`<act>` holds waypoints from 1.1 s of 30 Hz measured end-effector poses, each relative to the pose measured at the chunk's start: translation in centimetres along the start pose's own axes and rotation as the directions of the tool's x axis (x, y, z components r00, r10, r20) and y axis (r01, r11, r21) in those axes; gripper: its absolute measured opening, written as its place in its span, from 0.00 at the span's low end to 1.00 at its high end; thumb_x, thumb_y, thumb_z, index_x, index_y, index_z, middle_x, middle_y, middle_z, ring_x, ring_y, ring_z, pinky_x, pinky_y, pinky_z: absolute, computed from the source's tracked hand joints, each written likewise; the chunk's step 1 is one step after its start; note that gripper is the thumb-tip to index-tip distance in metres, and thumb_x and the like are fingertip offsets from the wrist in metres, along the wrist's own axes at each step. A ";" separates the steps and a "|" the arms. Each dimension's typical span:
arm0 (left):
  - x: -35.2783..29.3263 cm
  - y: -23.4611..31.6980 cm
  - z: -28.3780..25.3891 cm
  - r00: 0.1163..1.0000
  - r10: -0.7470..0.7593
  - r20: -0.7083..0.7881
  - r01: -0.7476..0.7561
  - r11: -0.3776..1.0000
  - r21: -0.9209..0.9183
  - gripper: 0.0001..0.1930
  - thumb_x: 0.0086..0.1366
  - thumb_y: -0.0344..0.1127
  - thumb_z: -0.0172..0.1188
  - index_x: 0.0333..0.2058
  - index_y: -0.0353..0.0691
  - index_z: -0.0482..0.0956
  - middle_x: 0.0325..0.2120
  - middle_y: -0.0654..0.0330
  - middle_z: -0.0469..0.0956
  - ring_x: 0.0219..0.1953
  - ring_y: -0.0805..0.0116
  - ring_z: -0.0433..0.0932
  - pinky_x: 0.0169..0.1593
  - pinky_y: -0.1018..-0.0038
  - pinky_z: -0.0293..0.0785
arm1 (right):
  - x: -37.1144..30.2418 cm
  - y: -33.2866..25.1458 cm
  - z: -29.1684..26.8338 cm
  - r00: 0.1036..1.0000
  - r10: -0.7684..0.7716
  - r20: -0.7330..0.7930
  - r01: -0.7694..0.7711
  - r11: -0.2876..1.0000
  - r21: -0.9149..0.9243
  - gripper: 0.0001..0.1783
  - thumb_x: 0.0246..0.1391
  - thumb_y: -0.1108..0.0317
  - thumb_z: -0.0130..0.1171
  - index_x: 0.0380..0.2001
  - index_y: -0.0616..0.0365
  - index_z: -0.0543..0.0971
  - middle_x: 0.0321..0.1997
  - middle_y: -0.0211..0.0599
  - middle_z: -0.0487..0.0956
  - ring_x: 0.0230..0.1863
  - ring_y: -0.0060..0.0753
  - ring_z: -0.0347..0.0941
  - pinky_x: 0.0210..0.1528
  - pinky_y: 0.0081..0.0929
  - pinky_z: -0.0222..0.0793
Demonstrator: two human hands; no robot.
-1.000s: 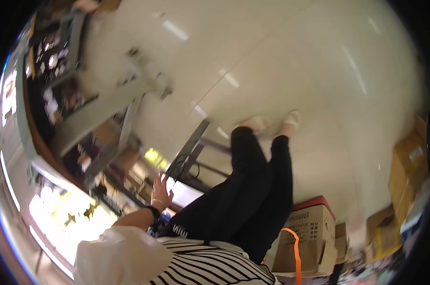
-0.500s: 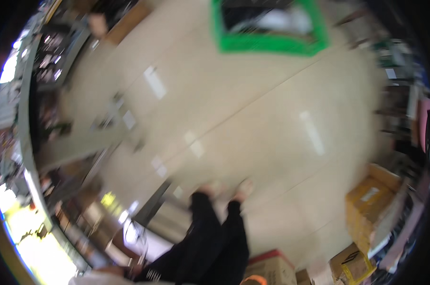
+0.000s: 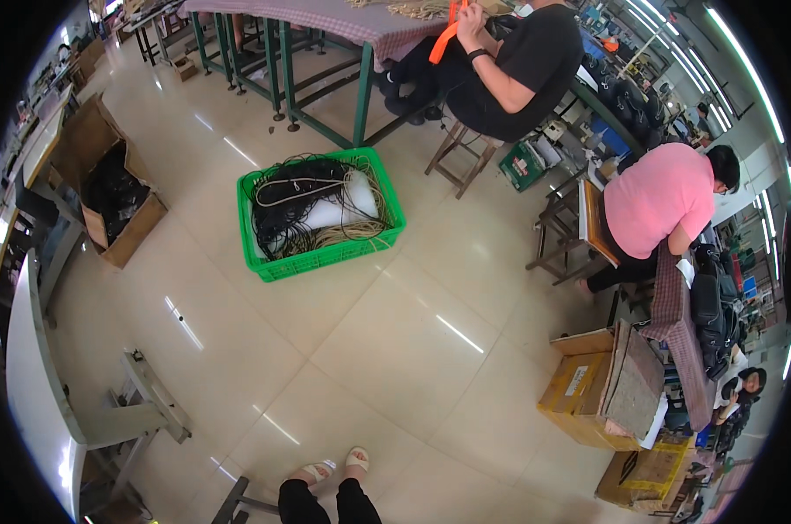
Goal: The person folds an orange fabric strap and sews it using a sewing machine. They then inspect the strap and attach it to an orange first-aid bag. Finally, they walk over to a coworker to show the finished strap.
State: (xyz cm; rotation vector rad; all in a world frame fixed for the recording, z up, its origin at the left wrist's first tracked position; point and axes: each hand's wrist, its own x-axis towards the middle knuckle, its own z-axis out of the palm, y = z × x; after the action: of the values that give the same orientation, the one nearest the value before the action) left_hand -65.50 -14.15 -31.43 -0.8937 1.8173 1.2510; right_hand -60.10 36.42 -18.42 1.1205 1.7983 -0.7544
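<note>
Neither of my hands shows now; only my black-trousered legs (image 3: 353, 502) and light sandals (image 3: 357, 458) enter at the lower edge. Ahead on the tiled floor stands a green plastic crate (image 3: 324, 264). Inside it lie tangled black cords (image 3: 292, 185), tan cords (image 3: 350, 232) and a white wrapped bundle (image 3: 330, 211). Beyond the crate, a seated person in a black shirt (image 3: 539, 57) holds an orange strap (image 3: 445, 44) in both hands.
A cardboard box with black bags (image 3: 138, 240) sits at left, near a white-topped table (image 3: 33, 384). Green-legged tables (image 3: 360, 96) stand at the back. At right are a person in pink (image 3: 662, 196), a wooden stool (image 3: 566, 218) and stacked cartons (image 3: 579, 384).
My view has swung up and steadied from a blur. The green crate now appears whole and lower in the picture, with seated people beyond it. My legs show less.
</note>
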 end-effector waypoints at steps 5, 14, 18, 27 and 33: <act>-2.4 5.4 -1.0 0.996 0.061 -0.058 -0.059 0.997 0.045 0.26 0.58 0.52 0.56 0.51 0.43 0.73 0.49 0.48 0.74 0.51 0.56 0.73 0.55 0.60 0.67 | -2.3 -0.1 -3.9 0.999 0.027 0.022 -0.028 0.998 0.054 0.26 0.54 0.47 0.57 0.51 0.50 0.70 0.46 0.49 0.77 0.39 0.50 0.76 0.43 0.49 0.71; -6.1 9.0 -5.7 0.994 -0.047 -0.095 0.058 0.991 0.118 0.26 0.57 0.53 0.57 0.50 0.44 0.74 0.50 0.46 0.73 0.52 0.53 0.72 0.56 0.60 0.66 | -9.9 2.6 -12.0 0.985 0.146 0.095 -0.156 0.982 0.106 0.27 0.54 0.47 0.57 0.53 0.49 0.69 0.47 0.48 0.77 0.39 0.49 0.76 0.43 0.49 0.71; -6.3 9.2 -8.8 0.975 -0.221 0.027 0.208 0.946 0.248 0.26 0.57 0.54 0.57 0.49 0.44 0.75 0.50 0.44 0.72 0.53 0.52 0.71 0.56 0.59 0.66 | -9.3 -5.6 -16.1 0.996 -0.003 0.088 -0.006 0.995 0.095 0.24 0.55 0.50 0.56 0.51 0.51 0.70 0.45 0.45 0.78 0.38 0.44 0.77 0.40 0.45 0.72; 6.4 27.0 -19.2 0.998 0.064 -0.022 -0.055 0.958 0.283 0.25 0.57 0.52 0.58 0.48 0.42 0.76 0.47 0.44 0.74 0.50 0.54 0.73 0.53 0.62 0.68 | -8.8 -59.1 -25.3 0.554 -0.828 -0.089 0.814 0.561 -0.152 0.15 0.56 0.57 0.57 0.37 0.59 0.78 0.26 0.30 0.79 0.28 0.22 0.73 0.32 0.24 0.68; 12.6 59.3 -23.0 0.736 0.552 -0.392 -0.641 0.755 -0.140 0.13 0.60 0.33 0.59 0.42 0.33 0.77 0.32 0.57 0.80 0.35 0.71 0.78 0.40 0.75 0.74 | -9.5 -89.3 -31.5 0.118 -0.943 -0.312 0.980 0.161 -0.114 0.12 0.56 0.64 0.56 0.37 0.61 0.76 0.31 0.41 0.79 0.32 0.32 0.76 0.36 0.28 0.69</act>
State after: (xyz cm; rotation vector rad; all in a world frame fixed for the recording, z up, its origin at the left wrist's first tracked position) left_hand -126.67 -21.06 -11.00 -0.6913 2.3645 1.8830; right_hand -150.24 21.82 8.45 -0.1802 2.7805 -1.5100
